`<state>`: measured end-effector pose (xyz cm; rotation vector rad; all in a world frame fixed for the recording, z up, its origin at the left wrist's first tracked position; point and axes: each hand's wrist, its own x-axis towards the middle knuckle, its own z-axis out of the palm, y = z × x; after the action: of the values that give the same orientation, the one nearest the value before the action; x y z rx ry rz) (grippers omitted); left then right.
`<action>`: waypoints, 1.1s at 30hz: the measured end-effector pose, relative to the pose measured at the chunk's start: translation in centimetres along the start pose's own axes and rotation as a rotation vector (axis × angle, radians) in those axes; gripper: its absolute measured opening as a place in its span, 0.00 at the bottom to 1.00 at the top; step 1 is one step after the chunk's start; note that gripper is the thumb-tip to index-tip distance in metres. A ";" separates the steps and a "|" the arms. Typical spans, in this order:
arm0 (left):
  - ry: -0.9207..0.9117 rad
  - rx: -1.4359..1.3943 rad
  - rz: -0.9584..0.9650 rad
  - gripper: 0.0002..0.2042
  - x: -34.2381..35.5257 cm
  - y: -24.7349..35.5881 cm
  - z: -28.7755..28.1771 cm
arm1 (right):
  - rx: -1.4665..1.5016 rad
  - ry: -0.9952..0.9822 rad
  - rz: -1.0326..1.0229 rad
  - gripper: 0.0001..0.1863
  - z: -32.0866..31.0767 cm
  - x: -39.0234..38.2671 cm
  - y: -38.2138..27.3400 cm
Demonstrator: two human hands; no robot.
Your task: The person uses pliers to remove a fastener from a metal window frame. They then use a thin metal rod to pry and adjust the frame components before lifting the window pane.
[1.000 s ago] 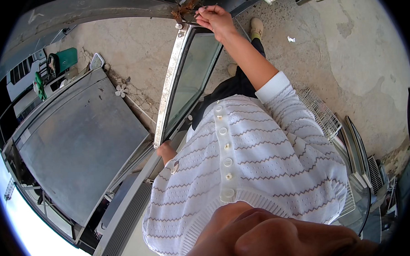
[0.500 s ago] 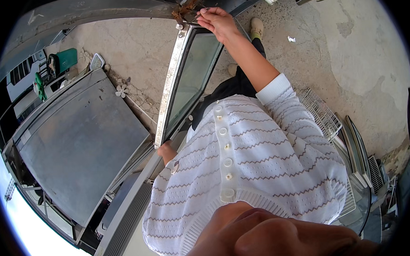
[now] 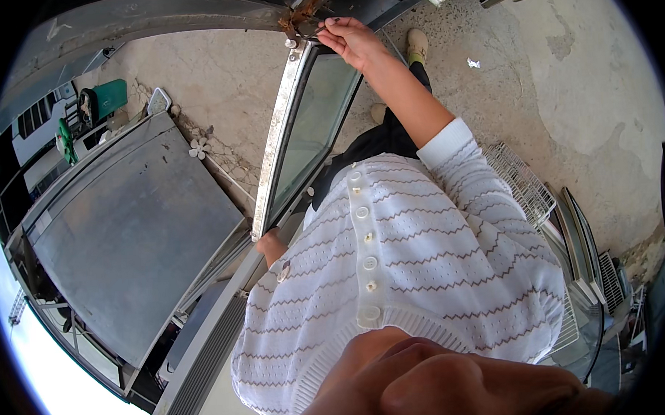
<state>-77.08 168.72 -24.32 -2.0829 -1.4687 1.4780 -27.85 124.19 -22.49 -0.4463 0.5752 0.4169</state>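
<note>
A framed glass door [image 3: 307, 127] runs lengthwise before me, with a scuffed white edge and dark seal round the pane. At its far end my right hand [image 3: 351, 42] is closed in a pinch on a thin dark metal piece [image 3: 320, 33]. Its exact kind is too small to tell. The piece reaches toward a rusty bracket [image 3: 300, 17] beside a small round fitting [image 3: 290, 44]. My left hand [image 3: 270, 244] is closed round the near end of the door edge, its fingertips hidden.
A dark metal frame [image 3: 153, 13] crosses the far side. Left lies a large grey panel [image 3: 133, 223] beside a green container [image 3: 110, 99]. On the right are a white wire rack [image 3: 520, 177] and curved-edged panels [image 3: 579, 241]. A vented strip [image 3: 213, 354] lies near me.
My right hand has shifted slightly down and left at the bracket, and the thin metal piece has tilted a little. My left hand stays on the door edge.
</note>
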 end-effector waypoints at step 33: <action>0.030 0.065 -0.029 0.32 -5.3 2.2 -2.9 | -0.077 -0.042 -0.406 0.06 1.6 -1.5 1.6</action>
<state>-73.51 164.47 -21.12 -2.0289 -1.4146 1.4578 -29.15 125.98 -20.83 -0.6116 0.4153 0.0597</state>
